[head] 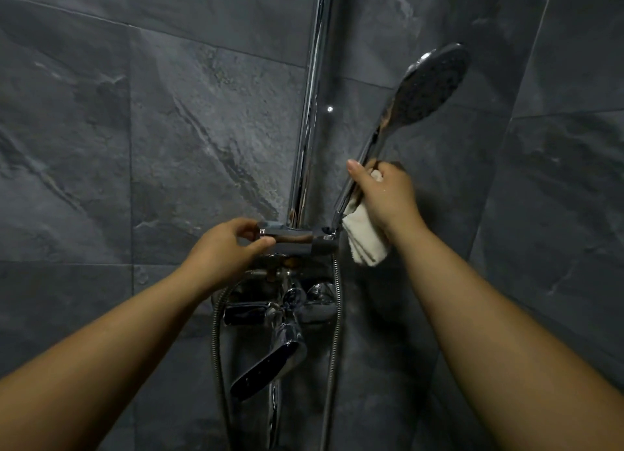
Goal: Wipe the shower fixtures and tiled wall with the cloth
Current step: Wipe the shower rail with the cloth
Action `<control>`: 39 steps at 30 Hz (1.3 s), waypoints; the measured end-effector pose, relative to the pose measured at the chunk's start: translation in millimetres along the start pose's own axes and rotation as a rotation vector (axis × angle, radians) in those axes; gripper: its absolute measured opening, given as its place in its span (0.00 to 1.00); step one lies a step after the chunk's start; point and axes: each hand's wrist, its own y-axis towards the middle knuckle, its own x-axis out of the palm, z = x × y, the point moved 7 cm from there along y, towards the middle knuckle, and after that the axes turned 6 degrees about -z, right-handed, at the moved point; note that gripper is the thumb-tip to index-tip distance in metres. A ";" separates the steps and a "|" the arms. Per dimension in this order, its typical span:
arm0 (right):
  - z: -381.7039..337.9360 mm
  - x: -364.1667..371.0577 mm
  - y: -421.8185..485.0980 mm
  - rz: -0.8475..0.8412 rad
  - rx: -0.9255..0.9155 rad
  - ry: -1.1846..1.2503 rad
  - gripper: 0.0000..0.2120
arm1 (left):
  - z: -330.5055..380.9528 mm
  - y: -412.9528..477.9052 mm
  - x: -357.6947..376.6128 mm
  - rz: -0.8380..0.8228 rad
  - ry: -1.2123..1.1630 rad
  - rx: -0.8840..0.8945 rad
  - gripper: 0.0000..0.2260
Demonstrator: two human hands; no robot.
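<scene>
A chrome hand shower (427, 86) sits in its holder (297, 239) on the vertical chrome rail (312, 113). My right hand (385, 194) grips the shower's handle through a folded white cloth (366, 239), whose loose end hangs below the hand. My left hand (226, 248) pinches the left end of the holder between thumb and fingers. Dark grey slate-look tiles (189, 130) cover the wall behind.
Below the holder is the chrome mixer tap (287, 312) with its lever and a spout (266, 369) pointing down toward me. A metal hose (216, 342) loops on both sides of the tap. A second tiled wall (567, 180) meets at the right.
</scene>
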 end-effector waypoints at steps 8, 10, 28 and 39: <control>-15.0 18.9 -13.0 -0.054 -0.123 -0.146 0.16 | -1.2 3.5 -0.4 -0.012 -0.029 0.006 0.18; -12.1 20.9 -17.4 -0.049 -0.122 -0.185 0.16 | -0.4 3.2 -0.1 -0.019 -0.030 0.010 0.19; 8.3 13.7 -44.4 -0.065 0.108 -0.103 0.17 | -4.5 -0.4 0.9 0.014 -0.007 0.022 0.20; -10.7 32.7 -126.3 -0.153 0.524 0.884 0.07 | 46.5 -58.8 54.5 -0.333 -0.405 0.044 0.17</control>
